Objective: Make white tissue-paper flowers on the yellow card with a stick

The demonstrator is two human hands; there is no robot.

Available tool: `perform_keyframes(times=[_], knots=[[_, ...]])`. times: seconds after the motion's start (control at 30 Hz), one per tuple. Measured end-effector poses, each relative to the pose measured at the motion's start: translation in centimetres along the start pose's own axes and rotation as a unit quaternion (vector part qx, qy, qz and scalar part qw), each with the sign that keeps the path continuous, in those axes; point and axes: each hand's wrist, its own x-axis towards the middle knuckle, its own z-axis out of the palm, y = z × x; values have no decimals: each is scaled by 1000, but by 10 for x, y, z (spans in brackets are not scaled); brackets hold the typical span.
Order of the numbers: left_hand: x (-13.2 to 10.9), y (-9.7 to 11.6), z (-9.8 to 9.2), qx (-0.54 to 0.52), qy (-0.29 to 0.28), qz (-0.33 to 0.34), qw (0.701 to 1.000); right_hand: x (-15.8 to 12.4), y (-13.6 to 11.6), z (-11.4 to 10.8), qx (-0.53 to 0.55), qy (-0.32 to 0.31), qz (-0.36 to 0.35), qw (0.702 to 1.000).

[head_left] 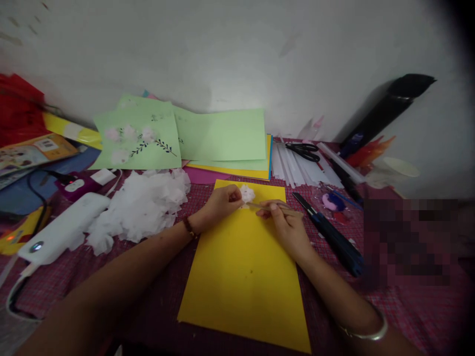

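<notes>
A yellow sheet of paper (243,267) lies in front of me on the checked cloth. Near its far edge sits a small white tissue flower (247,193). My left hand (220,202) is closed, pinching the flower from the left. My right hand (284,222) is closed round a thin wooden stick (260,205), whose tip points left and touches the flower.
A heap of white tissue (139,207) lies left of the yellow sheet, beside a white power bank (61,232). Green sheets (222,133), one with pasted flowers (137,141), lie at the back. Scissors (302,150), white strips and a dark cutter (332,237) are on the right.
</notes>
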Motion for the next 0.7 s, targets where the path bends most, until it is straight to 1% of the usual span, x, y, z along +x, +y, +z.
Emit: perform_keyframes(times=[0.13, 0.23, 0.3, 0.37, 0.43, 0.5, 0.57, 0.7], knots=[[1, 3, -7, -100, 33, -37, 994, -5, 8, -1, -48, -33, -42, 997], [1, 3, -11, -146, 36, -76, 986, -12, 8, -3, -116, -81, -101, 985], [1, 3, -12, -148, 31, -84, 985, -15, 4, -3, -187, -130, -148, 962], [0, 4, -13, -145, 26, -86, 985, -16, -2, -2, -259, -181, -182, 931], [0, 5, -13, -141, 20, -89, 986, -17, -6, -1, -314, -206, -199, 905], [0, 7, -13, -133, 17, -89, 987, -16, -8, 1, -350, -211, -200, 891], [0, 8, -14, -122, 18, -89, 988, -16, -9, 3, -367, -208, -195, 885], [0, 6, -13, -106, 26, -96, 989, -17, -7, 4, -364, -199, -183, 891]])
